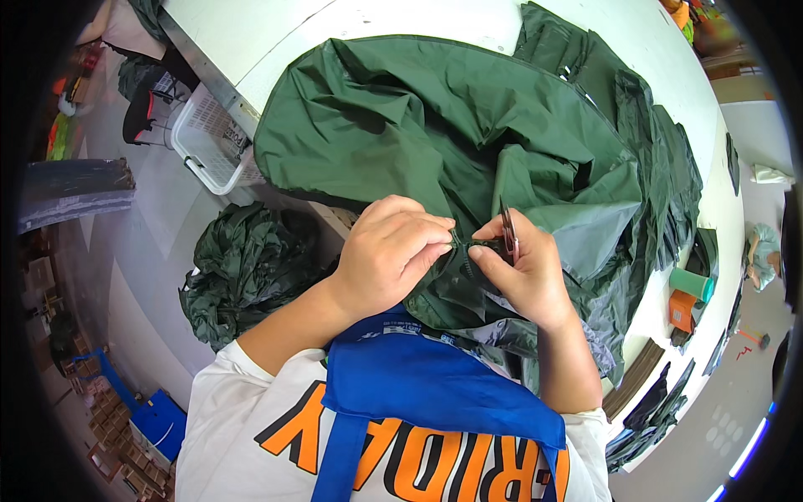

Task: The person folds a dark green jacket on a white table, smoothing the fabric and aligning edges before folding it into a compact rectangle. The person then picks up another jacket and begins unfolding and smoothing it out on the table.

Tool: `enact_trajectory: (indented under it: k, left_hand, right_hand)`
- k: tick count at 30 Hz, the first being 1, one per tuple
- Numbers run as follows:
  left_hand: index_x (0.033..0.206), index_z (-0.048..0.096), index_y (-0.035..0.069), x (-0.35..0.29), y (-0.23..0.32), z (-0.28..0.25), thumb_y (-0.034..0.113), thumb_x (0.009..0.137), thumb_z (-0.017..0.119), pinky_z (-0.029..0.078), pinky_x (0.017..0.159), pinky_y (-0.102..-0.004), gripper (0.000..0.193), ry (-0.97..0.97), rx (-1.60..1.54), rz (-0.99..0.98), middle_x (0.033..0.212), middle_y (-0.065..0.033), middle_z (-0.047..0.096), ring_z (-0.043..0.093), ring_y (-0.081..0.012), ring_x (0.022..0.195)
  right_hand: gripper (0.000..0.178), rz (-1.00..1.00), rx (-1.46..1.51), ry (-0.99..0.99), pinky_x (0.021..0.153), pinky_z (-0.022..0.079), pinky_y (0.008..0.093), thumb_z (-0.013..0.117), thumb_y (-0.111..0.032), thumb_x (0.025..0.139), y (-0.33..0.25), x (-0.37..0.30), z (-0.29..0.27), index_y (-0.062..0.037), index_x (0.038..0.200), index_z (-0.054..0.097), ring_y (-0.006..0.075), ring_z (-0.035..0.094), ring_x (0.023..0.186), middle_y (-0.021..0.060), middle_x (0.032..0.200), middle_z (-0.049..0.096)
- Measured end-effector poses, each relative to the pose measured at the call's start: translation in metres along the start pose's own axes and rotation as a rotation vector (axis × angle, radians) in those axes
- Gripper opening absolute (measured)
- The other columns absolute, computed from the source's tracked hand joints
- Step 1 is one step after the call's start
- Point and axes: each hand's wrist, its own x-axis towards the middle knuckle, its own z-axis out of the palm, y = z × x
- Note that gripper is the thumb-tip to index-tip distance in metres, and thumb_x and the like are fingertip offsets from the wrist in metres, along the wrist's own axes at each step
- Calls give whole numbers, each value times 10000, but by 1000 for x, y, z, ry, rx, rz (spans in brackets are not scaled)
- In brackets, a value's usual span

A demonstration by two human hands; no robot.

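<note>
A large piece of dark green coated fabric [360, 134] lies bunched over the white table and hangs toward my body. My left hand [389, 251] is closed, thumb against fingertips, pinching a narrow gathered edge of this fabric. Just to its right, my right hand [531, 272] pinches the same edge between thumb and index finger. A slim pair of metal thread snips [508, 232] is also held in my right hand, blades pointing away from me. The short stretch of fabric between the two hands is pulled together; its exact detail is too small to make out.
More dark green fabric pieces [661, 167] are piled along the table's right side. A crumpled green bundle [242, 272] sits at lower left, below a white plastic basket [209, 138]. A green thread cone [693, 284] stands at right. The white tabletop [251, 33] extends behind.
</note>
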Motion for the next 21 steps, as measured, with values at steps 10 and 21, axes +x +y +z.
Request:
enact_trajectory:
  k: [10, 21]
  left_hand:
    - [839, 619, 66, 10, 9, -2, 35, 701, 740, 478, 723, -362, 186, -178, 40, 57, 923, -72, 701, 601, -266, 801]
    - [808, 628, 30, 17, 20, 14, 11, 710, 727, 473, 786, -369, 140, -226, -63, -36, 936, -93, 696, 618, -282, 875]
  right_hand:
    - [146, -113, -120, 138, 568, 467, 346, 665, -37, 787, -4, -5, 12, 10, 860, 547, 289, 577, 604, 164, 729, 584]
    - [143, -293, -22, 443, 599, 483, 454, 581, 8, 789, 18, -25, 31, 11, 876, 467, 418, 577, 713, 207, 782, 544]
